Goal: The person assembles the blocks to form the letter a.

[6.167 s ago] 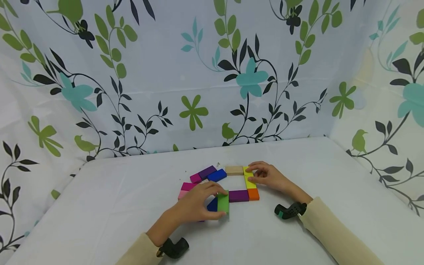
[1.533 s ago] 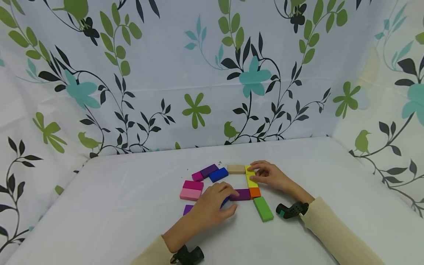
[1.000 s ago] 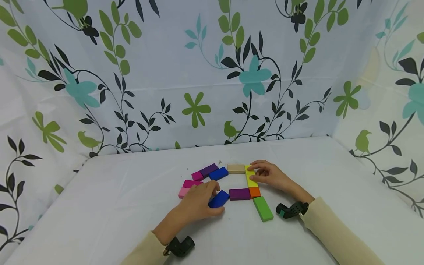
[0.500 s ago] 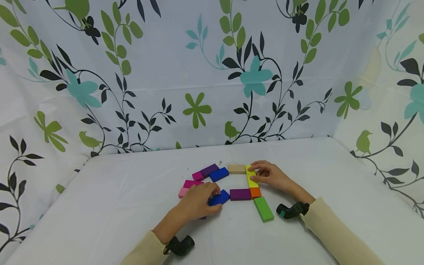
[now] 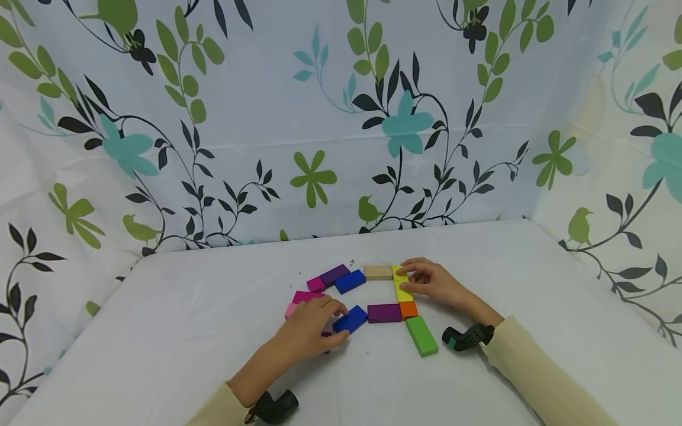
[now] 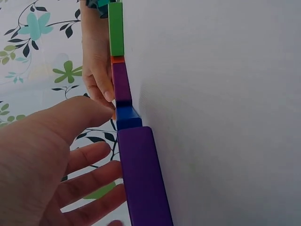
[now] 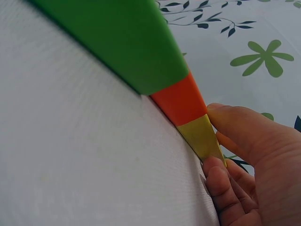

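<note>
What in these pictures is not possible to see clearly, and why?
Light pink block, head: mostly behind left hand.
Nearest purple block, left wrist: cut off by bottom edge.
Green block, right wrist: cut off by top edge.
Yellow block, right wrist: partly behind right hand.
Dark specks, head: too small to identify.

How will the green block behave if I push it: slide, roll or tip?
The green block would probably slide rather than roll, since its sides are flat. It seems unlikely to tip, lying low on the white table. Its straight edges suggest it is stiff.
</note>
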`<state>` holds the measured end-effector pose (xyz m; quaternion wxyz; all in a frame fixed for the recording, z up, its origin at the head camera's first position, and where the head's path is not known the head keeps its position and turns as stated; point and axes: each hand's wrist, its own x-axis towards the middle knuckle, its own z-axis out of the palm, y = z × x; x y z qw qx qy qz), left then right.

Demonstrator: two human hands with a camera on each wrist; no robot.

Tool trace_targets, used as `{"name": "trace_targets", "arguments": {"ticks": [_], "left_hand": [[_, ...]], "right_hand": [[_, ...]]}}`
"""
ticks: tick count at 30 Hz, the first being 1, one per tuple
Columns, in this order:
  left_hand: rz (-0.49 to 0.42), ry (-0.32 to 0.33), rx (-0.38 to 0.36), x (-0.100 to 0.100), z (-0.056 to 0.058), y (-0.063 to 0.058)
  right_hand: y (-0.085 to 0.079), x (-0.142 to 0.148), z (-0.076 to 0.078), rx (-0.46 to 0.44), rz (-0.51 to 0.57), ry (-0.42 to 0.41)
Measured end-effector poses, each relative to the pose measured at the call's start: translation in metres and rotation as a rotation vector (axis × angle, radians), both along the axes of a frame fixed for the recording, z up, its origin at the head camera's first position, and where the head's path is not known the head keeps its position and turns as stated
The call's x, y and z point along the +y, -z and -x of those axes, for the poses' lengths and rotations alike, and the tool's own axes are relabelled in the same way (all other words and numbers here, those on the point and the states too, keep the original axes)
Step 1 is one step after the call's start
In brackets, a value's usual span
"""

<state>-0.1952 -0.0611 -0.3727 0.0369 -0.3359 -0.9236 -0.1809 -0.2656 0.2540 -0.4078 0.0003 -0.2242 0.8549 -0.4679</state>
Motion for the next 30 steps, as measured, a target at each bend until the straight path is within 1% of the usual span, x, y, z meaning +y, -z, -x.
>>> {"name": "trace_targets", "arguments": {"ticks": [2,6,10,14,19,22,26,30], "left_hand": [[0.002,-0.008,0.029,-0.003,-0.003,-0.001],[0.006,-0.035,0.058,-0.01,-0.01,-0.002],[0.023,-0.053,0.048,-0.017,-0.015,-0.004],[0.067,-0.064,0.051,-0.026,-0.018,-0.005],[0.123,-0.047,0.059,-0.037,-0.02,-0.008],[0.139,-0.031,0.064,-0.041,-0.021,-0.01],[0.148,-0.024,0.059,-0.043,-0.023,-0.01],[0.147,-0.037,0.033,-0.041,-0.024,-0.009]], "right_hand": [[0.0,0.0,0.001,-0.001,0.005,-0.006],[0.001,0.0,0.002,-0.002,0.009,-0.019],[0.001,0.001,0.002,0.003,0.003,-0.023],[0.001,0.0,0.001,0.006,0.0,-0.021],[-0.001,0.0,0.0,0.005,-0.009,-0.01],[-0.002,0.0,0.0,0.007,-0.01,-0.007],[-0.001,0.001,0.0,-0.001,-0.002,-0.001],[-0.001,0.001,0.0,-0.007,0.017,-0.015]]}}
